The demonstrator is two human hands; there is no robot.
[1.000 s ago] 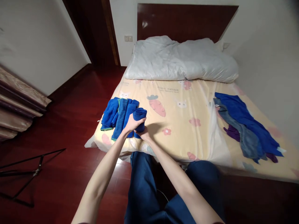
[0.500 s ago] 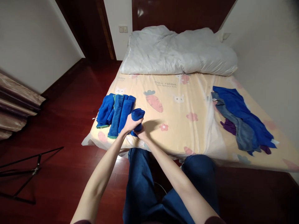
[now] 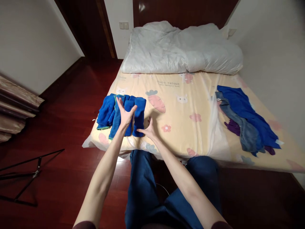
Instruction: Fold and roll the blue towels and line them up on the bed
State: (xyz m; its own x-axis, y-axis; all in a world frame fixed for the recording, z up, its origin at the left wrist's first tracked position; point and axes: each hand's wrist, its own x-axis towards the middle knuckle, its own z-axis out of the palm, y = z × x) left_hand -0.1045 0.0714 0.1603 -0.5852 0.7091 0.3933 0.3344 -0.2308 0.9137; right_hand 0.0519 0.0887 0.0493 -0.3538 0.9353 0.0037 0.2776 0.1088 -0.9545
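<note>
A bed [image 3: 190, 105] with a yellow cartoon-print sheet is being viewed from its foot; dark red wooden floor [image 3: 71, 95] is lying to the left, a white duvet [image 3: 181, 47] is bunched at the headboard. The left hand [image 3: 125, 114] is being held open, fingers spread, over a row of rolled blue towels [image 3: 114, 111] near the bed's left corner. The right hand [image 3: 149, 128] is being held open just beside the rightmost rolled towel [image 3: 140, 111], gripping nothing. A heap of unfolded cloths [image 3: 245, 121] is lying well apart, on the right.
</note>
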